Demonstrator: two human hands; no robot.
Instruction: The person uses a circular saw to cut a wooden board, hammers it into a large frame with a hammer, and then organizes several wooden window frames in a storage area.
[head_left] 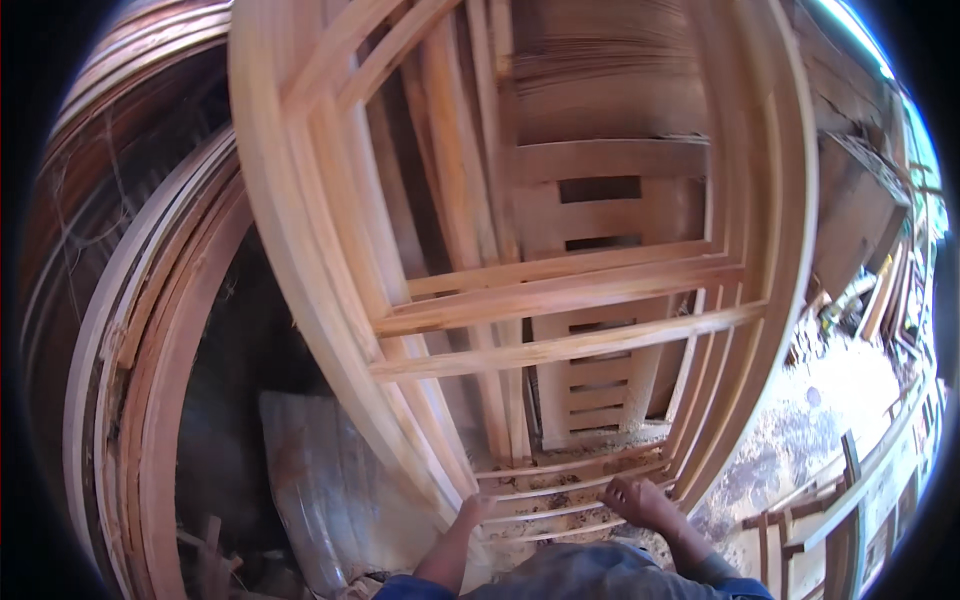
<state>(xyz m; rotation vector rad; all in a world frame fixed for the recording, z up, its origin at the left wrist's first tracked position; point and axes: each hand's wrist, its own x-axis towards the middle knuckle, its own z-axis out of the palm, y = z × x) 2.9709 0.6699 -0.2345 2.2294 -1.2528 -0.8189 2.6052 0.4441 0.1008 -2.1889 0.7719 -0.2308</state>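
Note:
Several tall frames of pale bare wood (570, 347) stand nested together in front of me, joined by crossbars at mid height and by thin rails at the bottom. My left hand (474, 509) is at the lower left corner, where a bottom rail meets the upright, and looks closed on the wood; its fingers are partly hidden. On the right, my right hand (636, 501) is closed, knuckles up, over a bottom rail near the right uprights. Through the frames a slatted wooden panel (600, 215) shows, with dark slots between its slats.
Long curved-looking boards (165, 370) are stacked at the left. A clear plastic sheet (320, 480) lies beside the frames' lower left. At the right are a brown box-like piece (858, 205), scattered wood scraps (885, 300) and another wooden frame (850, 520) on sunlit ground.

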